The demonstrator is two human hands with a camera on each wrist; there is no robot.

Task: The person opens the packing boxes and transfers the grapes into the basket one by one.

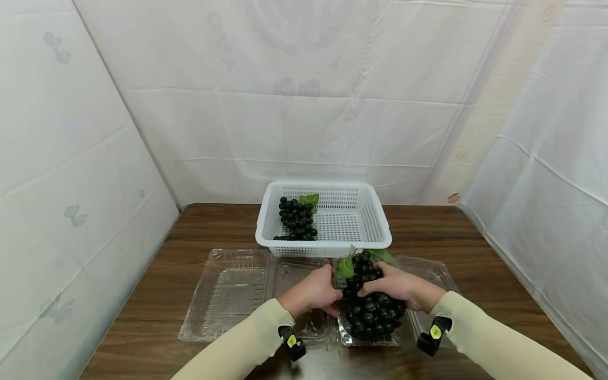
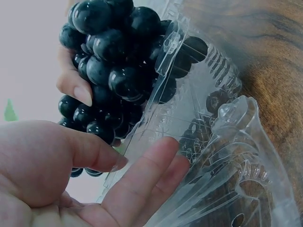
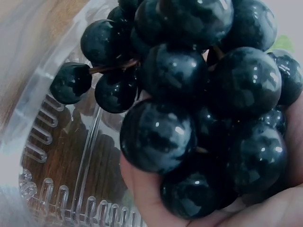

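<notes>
My right hand (image 1: 401,287) grips a bunch of dark grapes (image 1: 372,316) with green leaves at its far end. The bunch is over and partly inside a clear plastic clamshell box (image 1: 351,339); in the right wrist view, fingers curl beneath the round grapes (image 3: 173,75). My left hand (image 1: 315,290) is at the left side of that box. Its thumb and fingers pinch the box's thin rim (image 2: 142,127) in the left wrist view, just beside the grapes (image 2: 104,56). How deep the bunch sits is partly hidden.
A white perforated basket (image 1: 328,245) stands behind, with another bunch of dark grapes (image 1: 296,219) on its left side. At left lies a second clear clamshell box (image 1: 237,295), spread open. The first box's lid (image 1: 429,270) extends right. Pale sheeting surrounds the wooden table (image 1: 147,322).
</notes>
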